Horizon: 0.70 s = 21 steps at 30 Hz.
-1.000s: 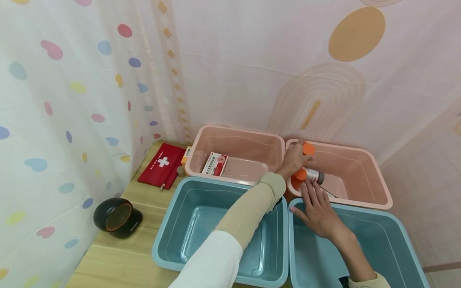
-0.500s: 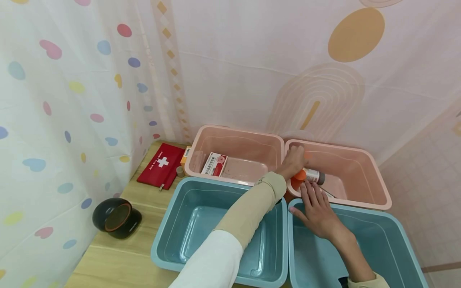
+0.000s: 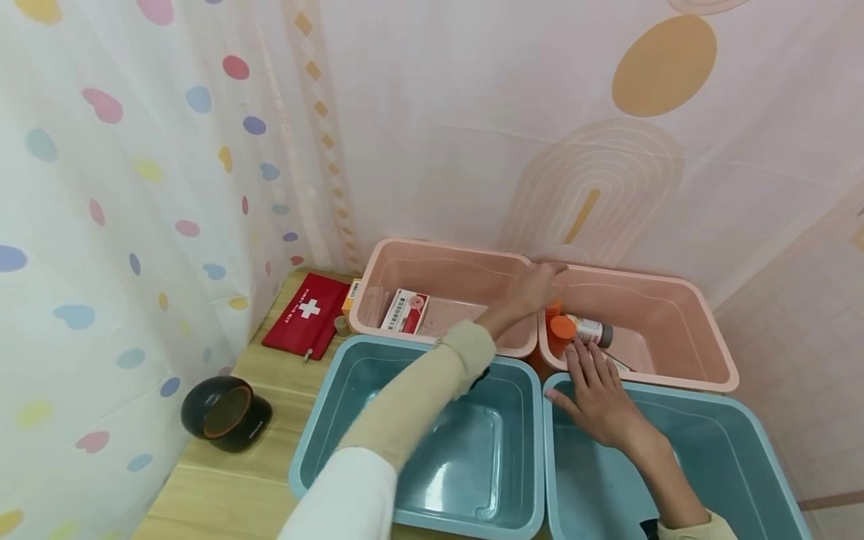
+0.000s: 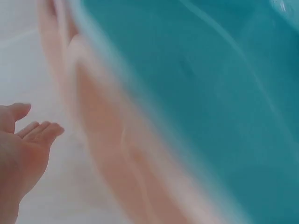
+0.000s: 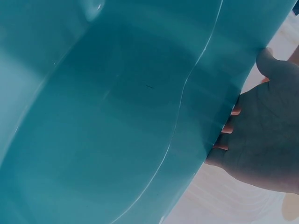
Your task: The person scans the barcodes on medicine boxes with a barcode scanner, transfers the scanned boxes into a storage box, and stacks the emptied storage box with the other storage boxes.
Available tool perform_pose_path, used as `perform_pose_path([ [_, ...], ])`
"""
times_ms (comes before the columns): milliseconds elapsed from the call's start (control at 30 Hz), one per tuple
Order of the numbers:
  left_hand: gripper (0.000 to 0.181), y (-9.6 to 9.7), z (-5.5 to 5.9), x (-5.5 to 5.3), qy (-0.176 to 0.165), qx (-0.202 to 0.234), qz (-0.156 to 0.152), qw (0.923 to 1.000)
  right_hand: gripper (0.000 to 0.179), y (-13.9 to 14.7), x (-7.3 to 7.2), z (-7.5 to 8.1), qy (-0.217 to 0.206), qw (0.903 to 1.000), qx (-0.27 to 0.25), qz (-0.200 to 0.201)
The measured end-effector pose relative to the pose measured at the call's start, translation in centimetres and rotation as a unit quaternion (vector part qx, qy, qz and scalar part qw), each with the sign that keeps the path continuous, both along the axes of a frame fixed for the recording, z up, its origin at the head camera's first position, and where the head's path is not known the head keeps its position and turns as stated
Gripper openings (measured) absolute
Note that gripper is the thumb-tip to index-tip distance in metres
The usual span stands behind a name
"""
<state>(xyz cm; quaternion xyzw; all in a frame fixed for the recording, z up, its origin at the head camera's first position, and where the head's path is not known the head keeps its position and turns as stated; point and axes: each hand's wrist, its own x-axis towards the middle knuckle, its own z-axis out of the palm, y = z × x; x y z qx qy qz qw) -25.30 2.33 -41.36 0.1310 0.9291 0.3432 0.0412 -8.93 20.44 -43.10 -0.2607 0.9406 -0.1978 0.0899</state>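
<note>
My left hand hovers over the adjoining rims of the two pink bins, holding nothing; in the left wrist view its fingers are loosely extended. Just beyond it, in the left end of the right pink bin, stand two orange-capped bottles, the nearer cap fully visible and the farther cap partly hidden. Beside them lies a white-labelled bottle with a dark cap. My right hand rests at the far rim of the right blue bin, fingers straight toward the bottles.
A left blue bin lies under my left forearm. Behind it, the left pink bin holds a red-and-white medicine box. To the left are a red first aid pouch, a yellow box and a black bowl-like object.
My left hand has drawn back from the orange-capped bottles, up and to the left, its fingers loosening. Both orange caps stay in the right pink bin. My right hand keeps its place.
</note>
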Motion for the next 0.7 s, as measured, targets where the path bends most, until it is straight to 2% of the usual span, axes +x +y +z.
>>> perform_pose_path([
  [67,0.047,-2.2,1.2,0.5,0.017,0.034,-0.023,0.9990,0.095,-0.1,0.2,0.1,0.003,0.9999,-0.016,0.000],
  [133,0.046,-5.4,4.4,2.9,0.007,0.088,-0.056,0.9945,0.097,-0.1,0.2,-0.1,0.007,0.9996,-0.026,0.002],
  [167,0.047,-7.1,6.1,4.5,-0.001,0.105,-0.062,0.9925,0.099,-0.1,0.1,-0.1,0.006,0.9997,-0.025,0.003],
  [267,0.052,-12.4,7.9,7.5,-0.003,0.103,-0.054,0.9932,0.102,-0.1,0.0,-0.3,0.002,0.9998,-0.018,0.002],
  [300,0.054,-14.3,8.4,8.6,0.001,0.091,-0.043,0.9949,0.102,-0.1,-0.1,-0.3,-0.002,0.9999,-0.013,0.001],
  [367,0.054,-17.8,8.9,10.6,0.024,0.059,-0.015,0.9979,0.101,-0.2,0.0,0.1,-0.010,0.9999,-0.011,-0.002],
  [433,0.053,-21.2,8.7,12.8,0.036,0.035,0.025,0.9984,0.100,-0.3,0.1,0.5,-0.016,0.9998,-0.014,-0.001],
  [533,0.055,-25.3,8.1,16.3,0.032,0.009,0.078,0.9964,0.098,-0.5,0.1,1.4,-0.043,0.9987,-0.026,0.003],
  [600,0.062,-27.1,7.5,18.7,0.007,0.003,0.098,0.9952,0.095,-0.4,-0.1,2.1,-0.062,0.9971,-0.043,0.010],
  [700,0.071,-28.6,6.1,21.7,-0.002,-0.014,0.106,0.9943,0.082,0.1,-0.1,3.8,-0.090,0.9946,-0.049,0.020],
])
